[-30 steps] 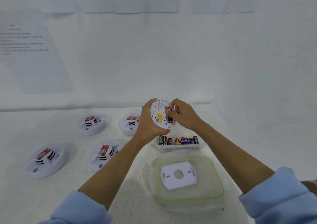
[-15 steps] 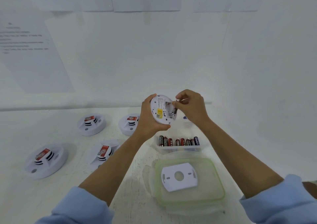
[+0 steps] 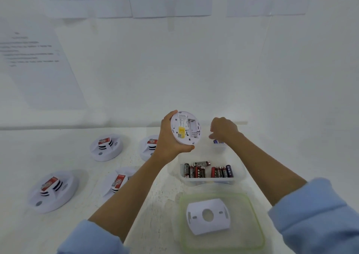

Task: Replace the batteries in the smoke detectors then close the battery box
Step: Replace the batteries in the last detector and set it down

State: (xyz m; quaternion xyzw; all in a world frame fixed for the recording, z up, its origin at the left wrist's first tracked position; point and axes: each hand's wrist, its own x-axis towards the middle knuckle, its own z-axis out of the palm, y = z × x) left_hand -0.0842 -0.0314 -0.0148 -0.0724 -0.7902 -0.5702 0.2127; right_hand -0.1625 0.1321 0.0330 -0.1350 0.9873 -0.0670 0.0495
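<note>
Smoke detector (image 3: 185, 128), back facing the camera and battery bay empty, is gripped round its rim by the left hand (image 3: 168, 137), raised near the table's far edge, above the open battery box (image 3: 209, 181). Right hand (image 3: 223, 130) hangs beside it, fingers curled downward; whether they hold anything cannot be told.

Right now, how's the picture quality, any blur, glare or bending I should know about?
Head view: washed out, white table nearly merging with the wall; wide-angle bending tilts the taped papers; right hand slightly smeared; held smoke detector and boxed batteries sharper, the detector's print unreadable.
</note>
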